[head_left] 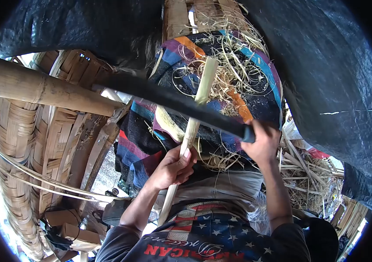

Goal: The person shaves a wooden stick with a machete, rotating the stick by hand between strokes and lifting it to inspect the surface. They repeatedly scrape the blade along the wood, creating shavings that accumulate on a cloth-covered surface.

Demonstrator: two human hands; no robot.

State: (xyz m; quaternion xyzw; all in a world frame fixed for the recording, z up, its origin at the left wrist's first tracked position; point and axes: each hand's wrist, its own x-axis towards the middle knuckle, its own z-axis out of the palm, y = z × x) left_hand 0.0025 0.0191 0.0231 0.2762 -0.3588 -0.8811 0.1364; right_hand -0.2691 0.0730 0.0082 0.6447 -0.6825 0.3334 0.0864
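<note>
My left hand (176, 168) is closed round a pale strip of split bamboo (204, 85), which slants from near my waist up over my lap. My right hand (262, 142) grips the dark handle of a long, broad blade (168, 96). The blade lies across the upper part of the strip and points to the left; whether it touches the strip I cannot tell. Beneath both is a striped, multicoloured cloth (140, 150) over my lap, with thin curled shavings (234, 65) scattered on it.
A thick bamboo pole (55, 89) juts in from the left before woven bamboo panels (15, 131). Dark sheeting (330, 74) hangs at the right and upper left. Split sticks and shavings (303, 174) are heaped at the right. Cardboard boxes (81, 236) stand at the lower left.
</note>
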